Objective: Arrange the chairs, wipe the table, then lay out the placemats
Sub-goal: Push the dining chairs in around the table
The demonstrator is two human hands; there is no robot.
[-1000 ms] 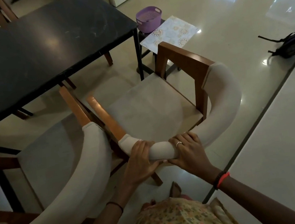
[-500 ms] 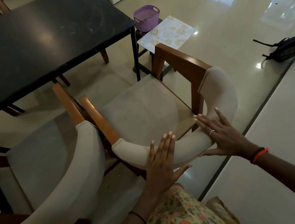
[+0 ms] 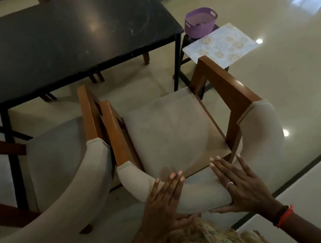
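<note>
Chairs are standing side by side facing the dark worktop (image 3: 52,46), the right chair (image 3: 169,132) just beside the left chair (image 3: 57,156). The left hand (image 3: 166,198) and the right hand (image 3: 240,184) are lying flat on the right chair's padded backrest (image 3: 202,191), fingers straight, grasping nothing. A patterned placemat (image 3: 221,45) is lying on a stool (image 3: 187,37) beside a purple basket (image 3: 200,22).

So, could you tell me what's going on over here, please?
A person stands behind a cushioned chair, with the left hand and right hand laid flat on its curved backrest, apparently to push it toward the black table. A second chair sits close beside it on the left. A patterned placemat lies off the table, next to a purple basket.
</note>
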